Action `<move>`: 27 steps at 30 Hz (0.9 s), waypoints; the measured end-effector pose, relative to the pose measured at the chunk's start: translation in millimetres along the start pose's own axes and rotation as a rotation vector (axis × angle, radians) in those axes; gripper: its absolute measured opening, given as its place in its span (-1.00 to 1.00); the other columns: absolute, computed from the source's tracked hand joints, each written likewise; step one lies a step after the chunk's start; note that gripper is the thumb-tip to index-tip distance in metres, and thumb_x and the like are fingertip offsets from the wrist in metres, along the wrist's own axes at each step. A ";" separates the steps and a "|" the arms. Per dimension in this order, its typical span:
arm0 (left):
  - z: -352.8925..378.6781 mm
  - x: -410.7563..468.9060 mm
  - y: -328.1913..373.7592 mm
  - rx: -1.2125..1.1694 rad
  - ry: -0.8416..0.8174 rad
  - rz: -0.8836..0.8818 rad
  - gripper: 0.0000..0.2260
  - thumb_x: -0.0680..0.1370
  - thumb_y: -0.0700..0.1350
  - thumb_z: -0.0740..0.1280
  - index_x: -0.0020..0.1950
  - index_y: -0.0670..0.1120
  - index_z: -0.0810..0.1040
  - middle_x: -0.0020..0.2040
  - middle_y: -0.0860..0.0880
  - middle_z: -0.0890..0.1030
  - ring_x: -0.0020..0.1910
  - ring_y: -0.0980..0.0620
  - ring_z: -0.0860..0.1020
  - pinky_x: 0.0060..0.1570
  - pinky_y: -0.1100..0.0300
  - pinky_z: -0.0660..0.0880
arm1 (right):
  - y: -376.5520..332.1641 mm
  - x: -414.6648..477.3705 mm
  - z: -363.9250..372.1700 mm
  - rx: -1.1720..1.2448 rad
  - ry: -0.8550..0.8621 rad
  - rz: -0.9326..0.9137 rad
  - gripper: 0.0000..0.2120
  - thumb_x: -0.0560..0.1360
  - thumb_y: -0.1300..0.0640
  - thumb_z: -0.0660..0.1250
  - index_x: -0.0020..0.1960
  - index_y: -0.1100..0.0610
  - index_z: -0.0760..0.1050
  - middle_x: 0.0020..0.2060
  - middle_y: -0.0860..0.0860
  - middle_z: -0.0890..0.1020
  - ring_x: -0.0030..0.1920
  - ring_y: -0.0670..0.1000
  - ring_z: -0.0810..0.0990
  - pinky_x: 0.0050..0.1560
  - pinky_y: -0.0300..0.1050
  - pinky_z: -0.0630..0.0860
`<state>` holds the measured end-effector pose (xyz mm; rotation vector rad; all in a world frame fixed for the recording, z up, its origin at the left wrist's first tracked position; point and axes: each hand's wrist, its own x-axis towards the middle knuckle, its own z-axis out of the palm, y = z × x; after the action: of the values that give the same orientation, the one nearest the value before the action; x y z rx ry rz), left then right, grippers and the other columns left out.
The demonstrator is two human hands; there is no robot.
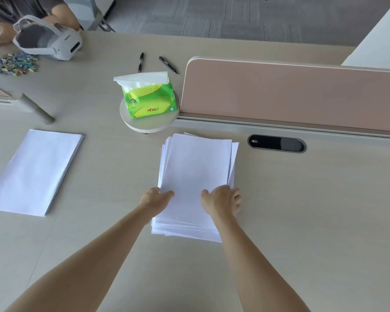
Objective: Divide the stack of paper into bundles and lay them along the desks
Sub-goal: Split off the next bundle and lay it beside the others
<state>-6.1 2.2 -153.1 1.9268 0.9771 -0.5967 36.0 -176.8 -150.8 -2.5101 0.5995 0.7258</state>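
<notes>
A loosely squared stack of white paper point(196, 172) lies on the beige desk point(302, 210) in front of me, its sheets fanned at the edges. My left hand point(157, 199) grips the stack's left edge, thumb on top. Gripping the right edge is my right hand point(222, 200), thumb over the top sheets and fingers curled at the side. A second, neater bundle of white paper point(35, 171) lies flat on the desk to the left, apart from both hands.
Behind the stack, a green tissue pack point(149, 96) sits on a round stand point(149, 122). A pink divider panel point(291, 93), a cable port point(277, 143), two pens point(140, 62), a white headset point(50, 39), small clips point(15, 63) and another person's arm point(63, 15) are farther back.
</notes>
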 end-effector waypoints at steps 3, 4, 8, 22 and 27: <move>-2.3 1.8 1.3 0.019 0.014 -0.014 -0.47 0.53 0.02 0.30 0.36 -0.31 0.41 -0.22 -0.06 0.44 -0.28 -0.02 0.38 -0.34 0.19 0.26 | -3.4 -0.5 5.6 0.060 -0.050 0.013 -0.52 0.51 -0.07 0.25 0.28 0.25 0.39 0.26 0.15 0.37 0.30 0.19 0.36 0.24 0.03 0.36; -3.3 1.6 2.2 0.025 0.016 -0.013 -0.46 0.53 0.02 0.29 0.38 -0.31 0.39 -0.17 -0.12 0.50 -0.27 -0.02 0.39 -0.30 0.18 0.28 | -4.4 0.3 6.2 0.090 -0.066 0.035 -0.49 0.50 -0.06 0.26 0.31 0.25 0.38 0.28 0.16 0.37 0.32 0.20 0.35 0.27 0.05 0.37; -6.2 0.4 6.2 0.040 0.040 -0.023 -0.48 0.54 0.02 0.28 0.36 -0.32 0.39 0.00 -0.21 0.59 -0.06 -0.16 0.57 -0.08 0.09 0.49 | -3.5 8.3 1.7 0.151 -0.038 0.082 -0.47 0.51 -0.03 0.28 0.36 0.27 0.34 0.31 0.17 0.38 0.35 0.22 0.34 0.29 0.09 0.36; -8.0 5.4 10.8 0.043 0.061 -0.068 -0.71 0.52 -0.02 0.29 -0.33 -0.09 0.30 -0.34 -0.02 0.33 -0.37 -0.04 0.30 -0.38 0.21 0.16 | -19.9 28.5 -6.9 0.301 -0.180 0.082 -0.47 0.43 -0.05 0.20 0.24 0.30 0.44 0.21 0.21 0.52 0.17 0.22 0.56 -0.01 -0.03 0.55; -13.3 6.7 3.4 -0.004 0.019 -0.102 -0.75 0.46 0.07 0.32 -0.26 -0.08 0.41 -0.24 -0.04 0.41 -0.27 -0.07 0.39 -0.20 0.16 0.38 | -16.6 36.7 -2.9 0.338 -0.264 0.119 -0.63 0.39 -0.10 0.19 0.03 0.16 0.35 0.06 0.10 0.42 0.01 0.12 0.39 -0.12 -0.11 0.32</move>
<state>1.0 15.2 -149.5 1.8905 1.0936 -0.6347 73.8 -175.2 -164.9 -2.0438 0.7135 0.8985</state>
